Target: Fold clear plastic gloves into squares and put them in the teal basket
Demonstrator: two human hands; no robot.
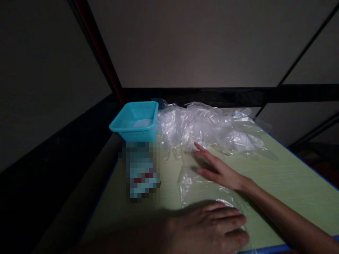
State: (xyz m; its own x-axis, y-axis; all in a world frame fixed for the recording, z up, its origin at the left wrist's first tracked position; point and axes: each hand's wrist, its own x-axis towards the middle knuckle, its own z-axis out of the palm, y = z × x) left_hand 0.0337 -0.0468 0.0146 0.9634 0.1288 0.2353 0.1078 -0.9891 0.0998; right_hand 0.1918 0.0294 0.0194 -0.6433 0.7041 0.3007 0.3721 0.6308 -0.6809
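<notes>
A clear plastic bag [194,188] lies on the table under and between both hands. My left hand [209,227] reaches in from the left and lies flat across the near part of the bag, fingers stretched out and palm down. Farther up, my right hand [225,174] comes from the right with its fingers apart, over the far part of the bag and near the edge of a heap of clear plastic bags [196,123]. Neither hand grips anything. The near end of the bag is partly hidden by my left hand.
A turquoise plastic basket [135,135] with something whitish inside stands at the back left. In front of it is a blurred-out, pixelated object [141,165]. The pale table [280,183] has a blue edge, with a panelled wall [201,46] behind.
</notes>
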